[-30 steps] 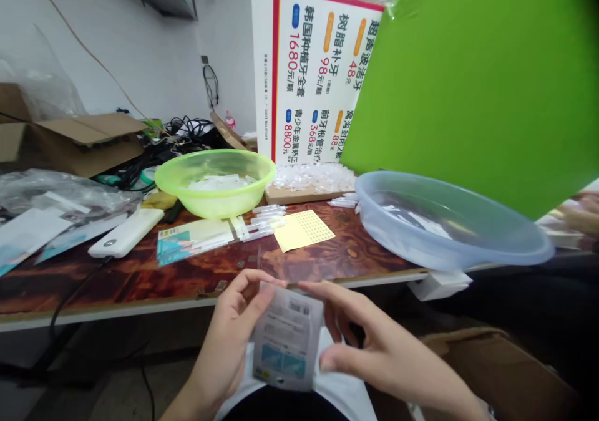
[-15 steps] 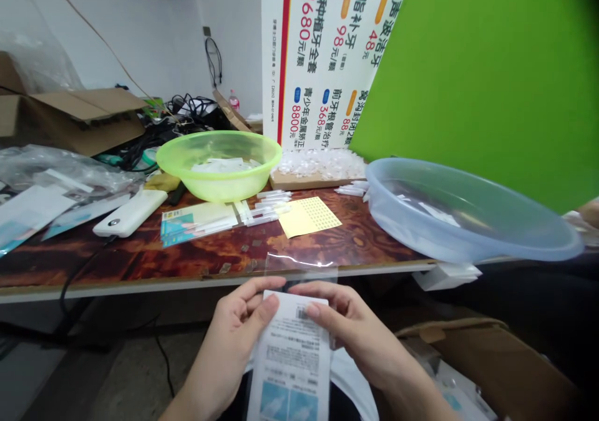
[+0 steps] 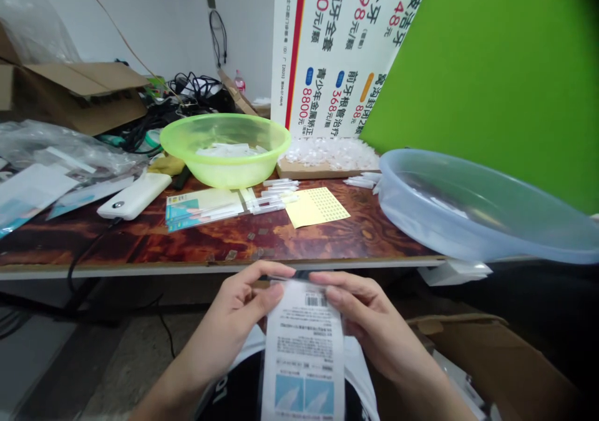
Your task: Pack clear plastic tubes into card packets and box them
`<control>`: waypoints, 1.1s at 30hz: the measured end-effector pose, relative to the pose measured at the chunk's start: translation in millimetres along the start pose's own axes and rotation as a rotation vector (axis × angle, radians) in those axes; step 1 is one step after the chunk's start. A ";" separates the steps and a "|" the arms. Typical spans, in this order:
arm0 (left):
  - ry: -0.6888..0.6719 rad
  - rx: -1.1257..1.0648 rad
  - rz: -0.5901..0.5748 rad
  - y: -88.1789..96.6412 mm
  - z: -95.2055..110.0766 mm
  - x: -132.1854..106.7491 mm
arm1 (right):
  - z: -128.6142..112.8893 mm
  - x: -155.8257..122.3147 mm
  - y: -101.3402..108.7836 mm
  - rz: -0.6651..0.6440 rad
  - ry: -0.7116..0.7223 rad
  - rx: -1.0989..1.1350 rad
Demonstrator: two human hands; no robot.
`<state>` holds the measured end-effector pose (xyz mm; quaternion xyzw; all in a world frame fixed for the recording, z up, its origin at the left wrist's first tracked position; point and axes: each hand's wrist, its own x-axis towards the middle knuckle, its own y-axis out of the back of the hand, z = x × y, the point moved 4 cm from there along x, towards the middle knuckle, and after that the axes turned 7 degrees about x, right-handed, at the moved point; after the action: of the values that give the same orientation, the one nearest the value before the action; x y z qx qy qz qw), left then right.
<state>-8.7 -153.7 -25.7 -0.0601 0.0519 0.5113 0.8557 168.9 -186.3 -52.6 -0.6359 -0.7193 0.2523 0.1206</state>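
Note:
Both hands hold a clear plastic packet [image 3: 304, 346] with a white printed card inside, in front of my lap below the table edge. My left hand [image 3: 243, 305] pinches its top left corner between thumb and fingers. My right hand [image 3: 362, 315] pinches the top right edge, where the flap lies folded down. The card shows a barcode, lines of small text and two blue pictures at the bottom.
On the wooden table [image 3: 140, 246] stand a green bowl [image 3: 224, 146] and a big pale blue basin [image 3: 468, 206] overhanging the edge. Between them lie a yellow sticker sheet [image 3: 318, 207], small white tubes [image 3: 274, 198], stacked packets [image 3: 201, 208] and a white power bank [image 3: 133, 196]. A cardboard box [image 3: 496, 358] sits lower right.
The packet's clear top flap, standing up half a second ago, is now folded down over the card. The packet has slid lower toward my lap and the view has tilted down.

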 end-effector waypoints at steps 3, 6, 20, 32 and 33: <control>-0.040 0.028 -0.023 2.7 -4.0 -0.4 | 2.6 -6.7 5.7 -0.066 0.138 -0.112; -0.080 0.073 -0.061 2.6 -2.2 1.8 | 5.1 -9.6 15.8 -0.042 0.288 -0.182; -0.191 0.179 -0.092 5.5 -8.6 14.6 | 15.7 -6.0 18.3 -0.140 0.526 -0.132; -0.241 0.315 0.017 3.8 -7.4 14.1 | 18.8 -5.5 20.0 -0.105 0.555 -0.166; -0.247 0.342 0.030 3.6 -8.1 13.9 | 19.2 -5.2 19.6 -0.104 0.557 -0.166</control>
<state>-5.5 -141.2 -35.9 0.1497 0.0336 0.5112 0.8457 177.1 -194.1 -78.2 -0.6505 -0.7085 0.0020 0.2736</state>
